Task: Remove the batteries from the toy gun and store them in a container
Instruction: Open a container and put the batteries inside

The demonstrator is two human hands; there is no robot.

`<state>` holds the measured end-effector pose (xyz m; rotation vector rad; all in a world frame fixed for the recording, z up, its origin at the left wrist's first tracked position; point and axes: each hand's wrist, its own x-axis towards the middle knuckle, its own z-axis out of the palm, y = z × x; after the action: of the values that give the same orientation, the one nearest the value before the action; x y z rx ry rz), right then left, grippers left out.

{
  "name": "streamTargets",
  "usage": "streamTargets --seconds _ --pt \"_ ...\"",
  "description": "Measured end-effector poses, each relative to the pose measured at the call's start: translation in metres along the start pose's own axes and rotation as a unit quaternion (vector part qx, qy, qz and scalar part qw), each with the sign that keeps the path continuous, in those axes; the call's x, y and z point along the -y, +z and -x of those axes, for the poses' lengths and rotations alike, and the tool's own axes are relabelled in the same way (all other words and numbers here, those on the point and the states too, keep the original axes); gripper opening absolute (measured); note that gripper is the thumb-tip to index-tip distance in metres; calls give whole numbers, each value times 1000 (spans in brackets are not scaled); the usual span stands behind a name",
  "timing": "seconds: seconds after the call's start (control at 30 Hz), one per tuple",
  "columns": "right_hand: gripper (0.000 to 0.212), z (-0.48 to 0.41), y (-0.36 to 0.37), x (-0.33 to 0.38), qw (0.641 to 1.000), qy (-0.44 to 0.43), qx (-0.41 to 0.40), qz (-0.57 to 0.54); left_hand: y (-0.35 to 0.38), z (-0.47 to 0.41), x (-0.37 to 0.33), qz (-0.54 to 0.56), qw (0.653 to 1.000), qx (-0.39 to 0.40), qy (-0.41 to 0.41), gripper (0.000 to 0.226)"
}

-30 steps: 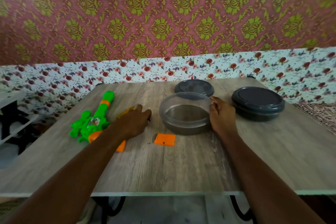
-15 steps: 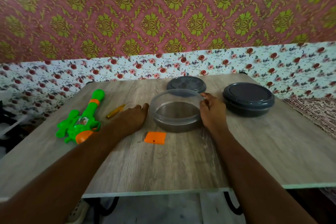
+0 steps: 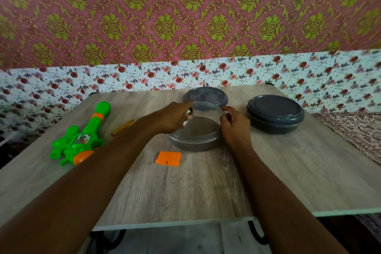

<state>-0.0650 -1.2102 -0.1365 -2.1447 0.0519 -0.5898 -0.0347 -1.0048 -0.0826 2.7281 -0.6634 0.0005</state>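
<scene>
While right hand (image 3: 235, 128) grips container (image 3: 195, 142) rim at 3 o'clock, left hand (image 3: 173, 118) pinches small shiny object (image 3: 188, 112) at 10 o'clock.

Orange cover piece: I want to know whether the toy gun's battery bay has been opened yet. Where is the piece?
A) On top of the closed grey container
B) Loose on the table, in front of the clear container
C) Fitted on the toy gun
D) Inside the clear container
B: the orange cover piece lies flat on the table, nearer the camera than the clear container and apart from the toy gun.
</scene>
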Motion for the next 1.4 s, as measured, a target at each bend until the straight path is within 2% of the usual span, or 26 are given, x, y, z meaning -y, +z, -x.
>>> streamTargets --seconds 0.1,0.2,0.5,0.6,0.7,0.77,0.83,0.97,1.07,1.2,1.3,1.4 --pt "31 -2 2 -2 1000 7 7 -5 9 -21 -3 -61 993 104 5 13" --pt "34 -2 2 -2 1000 8 5 -14 8 -32 -6 -55 989 136 -4 21" --pt "32 -5 3 -2 999 20 -3 -35 3 -37 -6 -47 993 106 0 19" --pt "27 -5 -2 -1 999 16 -4 -35 -2 -40 3 -10 999 -4 35 19" --pt "30 -7 -5 -2 999 23 -14 -27 -10 -49 17 57 989 -135 27 18" --pt "33 -10 -6 -4 999 28 -24 -32 -17 -59 26 66 985 -161 8 15" --pt "31 -13 -4 -4 998 28 -30 -39 -21 -71 37 57 991 -124 -14 23" --pt "33 -14 0 -6 998 29 -33 -55 -13 -93 60 55 998 2 -36 49" --pt "31 -15 0 -9 996 32 -35 -70 -11 -116 74 36 998 39 -43 53" --pt "32 -16 0 -11 996 37 -37 -78 -8 -135 84 -8 998 47 -35 40" --pt "33 -18 0 -12 996 25 -43 -72 -3 -131 84 20 1000 -16 -6 20" --pt "32 -18 1 -13 996 21 -47 -71 0 -118 85 32 998 -39 -25 11"
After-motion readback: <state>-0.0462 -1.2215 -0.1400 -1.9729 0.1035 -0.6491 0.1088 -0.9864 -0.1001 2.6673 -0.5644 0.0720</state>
